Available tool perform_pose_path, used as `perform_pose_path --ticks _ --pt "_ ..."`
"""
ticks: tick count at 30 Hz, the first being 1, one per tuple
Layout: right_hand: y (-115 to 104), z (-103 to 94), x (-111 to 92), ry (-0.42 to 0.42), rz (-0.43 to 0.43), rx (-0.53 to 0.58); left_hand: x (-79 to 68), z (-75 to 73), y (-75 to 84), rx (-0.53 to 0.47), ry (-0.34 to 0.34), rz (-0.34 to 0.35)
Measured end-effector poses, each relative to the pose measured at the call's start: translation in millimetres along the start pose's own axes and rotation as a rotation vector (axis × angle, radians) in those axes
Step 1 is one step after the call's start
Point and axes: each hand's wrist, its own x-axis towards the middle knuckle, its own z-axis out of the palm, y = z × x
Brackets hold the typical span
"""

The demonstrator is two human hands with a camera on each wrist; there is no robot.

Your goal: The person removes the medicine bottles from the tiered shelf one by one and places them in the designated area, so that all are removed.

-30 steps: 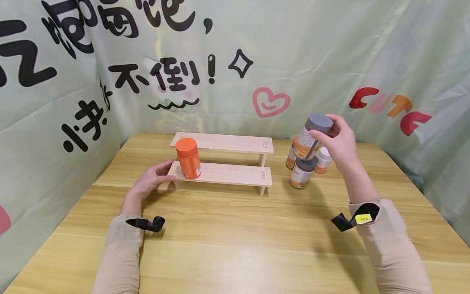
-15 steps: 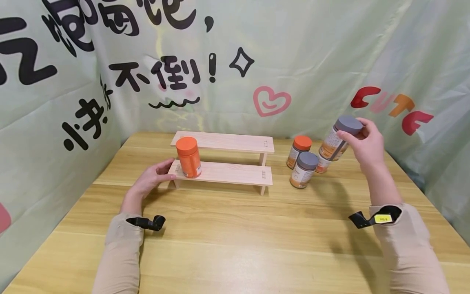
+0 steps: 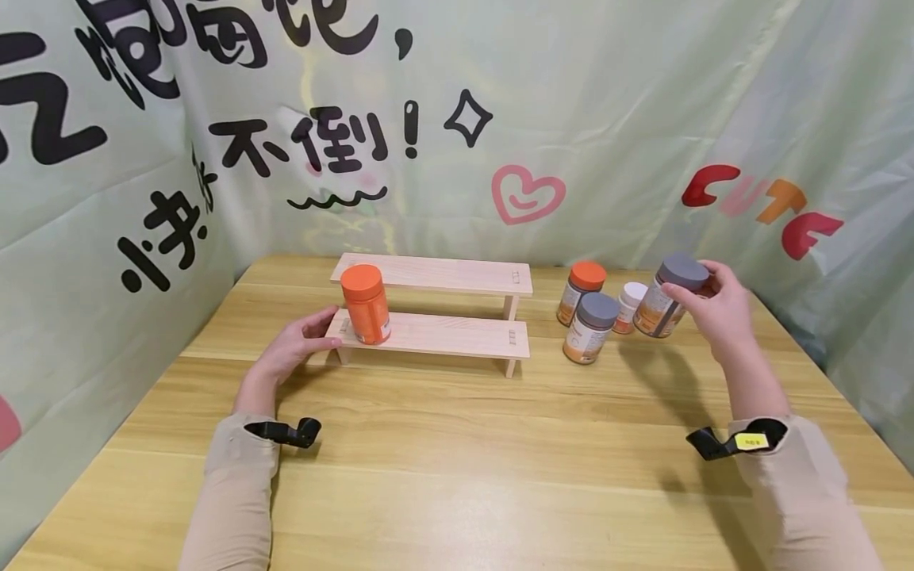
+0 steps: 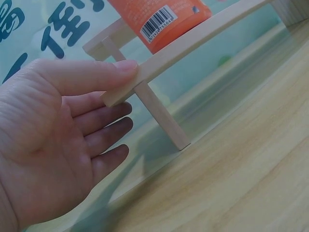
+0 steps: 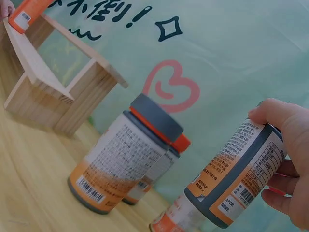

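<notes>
At the right, my right hand (image 3: 724, 313) grips a large grey-lidded supplement bottle (image 3: 658, 309) near its lid, thumb at the front and fingers behind. The bottle is close over the table, beside a small white-capped bottle (image 3: 630, 308). My left hand (image 3: 293, 349) pinches the left end of the lower board on a two-step wooden shelf (image 3: 450, 333); in the left wrist view its thumb (image 4: 120, 70) lies along the board edge and the other fingers reach behind and below. An orange bottle (image 3: 367, 309) stands upright on that board's left part.
An orange-lidded bottle (image 3: 581, 289) and a smaller grey-lidded bottle (image 3: 591, 329) stand on the wooden table (image 3: 457, 476) between the shelf and the held bottle. The shelf's upper step (image 3: 435, 274) is behind. A printed cloth (image 3: 614, 119) hangs along the table's back and sides.
My right hand has carried the large grey-lidded bottle rightward from above the other bottles, then down toward the table, uncovering the orange-lidded and white-capped bottles. The left hand stays at the shelf.
</notes>
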Motion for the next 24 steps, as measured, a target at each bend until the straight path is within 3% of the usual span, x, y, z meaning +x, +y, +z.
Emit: perform_pose_path --ticks 13,24 --pt "24.6 13.6 -9.4 -0.052 -0.016 -0.082 -0.4 -1.2 -1.7 -0.005 -0.006 -0.002" --pt "32.2 19.1 -13.1 -0.125 -0.038 -0.134 -0.6 -1.4 -0.5 -0.029 -0.003 -0.003"
